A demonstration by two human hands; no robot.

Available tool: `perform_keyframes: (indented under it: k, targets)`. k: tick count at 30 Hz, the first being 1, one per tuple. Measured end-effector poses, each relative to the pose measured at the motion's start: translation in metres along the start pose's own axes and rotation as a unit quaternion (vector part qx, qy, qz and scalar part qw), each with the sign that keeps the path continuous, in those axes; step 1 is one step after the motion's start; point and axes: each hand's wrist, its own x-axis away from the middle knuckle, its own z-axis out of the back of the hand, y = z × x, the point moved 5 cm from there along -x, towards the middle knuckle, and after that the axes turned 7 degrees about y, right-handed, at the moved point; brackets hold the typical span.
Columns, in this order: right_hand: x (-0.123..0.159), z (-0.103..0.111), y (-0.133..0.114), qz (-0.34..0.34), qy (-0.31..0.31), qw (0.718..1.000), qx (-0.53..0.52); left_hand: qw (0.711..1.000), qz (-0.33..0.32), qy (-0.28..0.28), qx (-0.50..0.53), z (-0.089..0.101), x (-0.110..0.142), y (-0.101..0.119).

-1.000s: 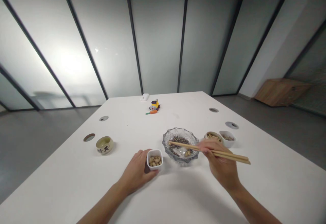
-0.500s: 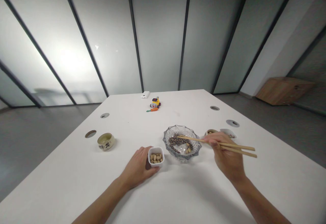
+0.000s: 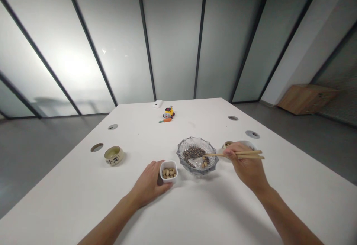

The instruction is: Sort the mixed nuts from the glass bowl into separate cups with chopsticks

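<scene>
My left hand (image 3: 150, 181) is curled round the side of a small white square dish (image 3: 169, 180), which stands on the table and holds several pale nuts, apparently pistachios (image 3: 169, 173). Just right of it stands a scalloped glass bowl (image 3: 182, 159). Dark beans (image 3: 193, 152) lie in its far left part, with a few pale nuts (image 3: 205, 162) at the near right. My right hand (image 3: 245, 167) grips a pair of wooden chopsticks (image 3: 249, 154) whose tips reach into the bowl, near the beans and nuts. Whether the tips pinch anything is too small to tell.
Behind my right hand, a small cup (image 3: 227, 145) and a white dish (image 3: 247, 144) are partly hidden. At left stands a ceramic cup (image 3: 114, 156) with dark characters. Farther back lie a yellow toy vehicle (image 3: 169, 112), an orange carrot-like object (image 3: 167, 119) and a white box (image 3: 157, 104). Round holes (image 3: 97, 147) pierce the white table.
The chopstick tips have moved from the beans toward the right side of the glass bowl, and the sticks' rear ends have swung left and closer together. My left hand still holds the dish.
</scene>
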Motion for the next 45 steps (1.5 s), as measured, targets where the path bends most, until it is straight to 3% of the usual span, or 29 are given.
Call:
perform_keyframes:
  k: [15,20,26,29,33,38,41,45]
  targets:
    - [0.012,-0.014,0.010,-0.010,-0.080,0.997,-0.009,1.000,-0.003,0.007,0.001,0.000,-0.001,0.001]
    - [0.010,-0.008,0.004,0.004,-0.047,0.998,-0.039,1.000,-0.006,0.008,0.002,0.000,-0.001,0.000]
    - [0.019,-0.004,-0.020,-0.047,0.120,0.982,-0.139,1.000,-0.001,0.007,-0.008,0.000,-0.001,0.004]
    - [0.033,-0.022,-0.045,-0.068,0.094,0.973,-0.202,1.000,-0.003,0.007,-0.012,0.000,-0.002,0.008]
    - [0.043,-0.036,-0.069,-0.035,0.014,0.965,-0.260,1.000,-0.016,0.008,-0.012,-0.001,-0.002,0.010]
    - [0.025,-0.010,-0.046,-0.020,0.078,0.983,-0.166,1.000,-0.005,0.009,-0.019,-0.003,-0.002,0.008]
    - [0.012,-0.003,-0.028,-0.006,0.035,0.997,-0.064,1.000,-0.006,0.007,-0.020,-0.003,-0.002,0.008]
    - [0.009,-0.006,-0.016,-0.013,-0.016,1.000,-0.020,1.000,-0.005,0.003,-0.020,-0.002,-0.001,0.007]
